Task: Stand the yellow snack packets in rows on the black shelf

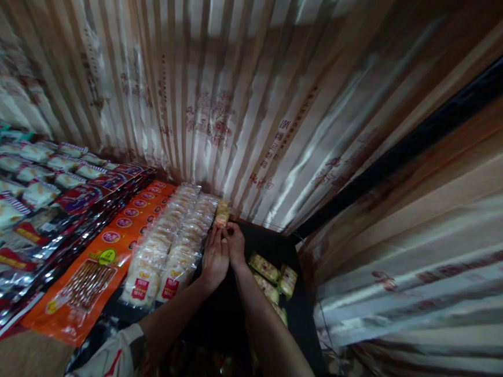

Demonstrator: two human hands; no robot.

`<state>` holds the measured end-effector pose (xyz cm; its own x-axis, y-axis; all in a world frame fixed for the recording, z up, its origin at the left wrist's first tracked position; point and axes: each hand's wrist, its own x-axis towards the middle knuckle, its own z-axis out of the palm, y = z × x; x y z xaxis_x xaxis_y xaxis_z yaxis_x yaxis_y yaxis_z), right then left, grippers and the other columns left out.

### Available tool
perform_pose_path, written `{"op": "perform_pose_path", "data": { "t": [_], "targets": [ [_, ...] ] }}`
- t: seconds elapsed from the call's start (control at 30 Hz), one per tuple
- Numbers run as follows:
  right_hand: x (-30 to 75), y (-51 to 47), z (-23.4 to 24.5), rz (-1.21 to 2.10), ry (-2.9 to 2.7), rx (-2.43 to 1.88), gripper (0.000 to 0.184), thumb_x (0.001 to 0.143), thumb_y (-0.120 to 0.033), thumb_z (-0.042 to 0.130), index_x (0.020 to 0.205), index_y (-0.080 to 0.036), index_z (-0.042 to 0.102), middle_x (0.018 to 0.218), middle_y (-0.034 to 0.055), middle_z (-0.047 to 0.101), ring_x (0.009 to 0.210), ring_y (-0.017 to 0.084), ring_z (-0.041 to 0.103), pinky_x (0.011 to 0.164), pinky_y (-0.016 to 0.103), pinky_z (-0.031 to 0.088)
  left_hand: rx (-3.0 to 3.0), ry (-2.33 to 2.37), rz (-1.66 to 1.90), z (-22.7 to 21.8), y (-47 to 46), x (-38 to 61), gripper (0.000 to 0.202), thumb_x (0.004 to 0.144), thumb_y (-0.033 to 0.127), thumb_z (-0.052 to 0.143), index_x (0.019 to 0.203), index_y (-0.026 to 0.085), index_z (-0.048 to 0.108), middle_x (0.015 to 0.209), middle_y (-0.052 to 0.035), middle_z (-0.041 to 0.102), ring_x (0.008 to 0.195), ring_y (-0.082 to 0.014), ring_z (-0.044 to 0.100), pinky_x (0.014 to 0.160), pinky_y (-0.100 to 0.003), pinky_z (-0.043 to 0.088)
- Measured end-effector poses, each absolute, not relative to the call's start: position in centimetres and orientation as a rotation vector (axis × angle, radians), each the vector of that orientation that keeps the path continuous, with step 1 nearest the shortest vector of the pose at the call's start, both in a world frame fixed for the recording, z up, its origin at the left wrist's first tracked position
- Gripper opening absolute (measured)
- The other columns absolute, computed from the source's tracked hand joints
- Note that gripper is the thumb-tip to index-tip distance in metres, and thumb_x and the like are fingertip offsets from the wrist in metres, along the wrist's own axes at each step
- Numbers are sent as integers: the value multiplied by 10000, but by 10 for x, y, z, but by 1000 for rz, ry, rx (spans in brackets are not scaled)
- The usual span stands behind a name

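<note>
Both my hands reach to the back of a dark shelf (224, 320). My left hand (214, 258) lies with fingers stretched forward against the end of two rows of clear snack packets (178, 235). My right hand (234, 242) is beside it, fingers closed on a small yellow-orange packet (222, 214) standing at the shelf's far end. The two hands touch each other.
Orange sausage packets (111, 247) lie in a row left of the clear ones, then dark red bags (80, 198) and white-and-blue bags (26, 171). Several small greenish-yellow packets (271, 274) lie loose at the right. Striped printed sheeting (250, 95) hangs behind and to the right.
</note>
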<state>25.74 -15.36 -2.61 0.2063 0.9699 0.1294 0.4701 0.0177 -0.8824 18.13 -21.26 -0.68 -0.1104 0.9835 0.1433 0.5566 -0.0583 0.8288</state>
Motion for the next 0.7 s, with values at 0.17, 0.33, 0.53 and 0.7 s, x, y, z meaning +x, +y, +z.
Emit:
{"op": "perform_pose_path", "data": {
  "t": [0.17,0.33,0.53,0.7],
  "targets": [
    [258,-152,-35,691,-1388,-1538,211,748,-367,515,881,-214,571,850,21,622,798,163,574,780,287,447,1618,1704,1061,-11,-210,182,458,893,259,245,1257,92,468,1374,-121,423,1315,-189,310,1117,-362,200],
    [255,-151,-42,737,-1371,-1557,181,745,-329,512,881,-232,581,841,-3,627,801,158,579,785,287,447,1636,1696,1050,-12,-209,180,468,893,250,241,1271,72,452,1384,-131,407,1324,-182,293,1121,-345,188],
    [256,-162,-29,650,-1395,-1638,200,751,-286,521,917,-195,586,908,49,622,830,180,578,795,310,448,1651,1674,1036,-9,-211,179,467,893,235,249,1284,55,431,1397,-136,385,1331,-177,280,1124,-335,192],
    [291,-185,-7,349,-1634,-1724,239,770,-220,506,988,-204,602,954,64,618,881,200,561,824,331,428,1691,1708,1050,-7,-222,183,440,890,238,274,1246,70,470,1369,-136,425,1311,-195,317,1114,-353,226]
  ]
}}
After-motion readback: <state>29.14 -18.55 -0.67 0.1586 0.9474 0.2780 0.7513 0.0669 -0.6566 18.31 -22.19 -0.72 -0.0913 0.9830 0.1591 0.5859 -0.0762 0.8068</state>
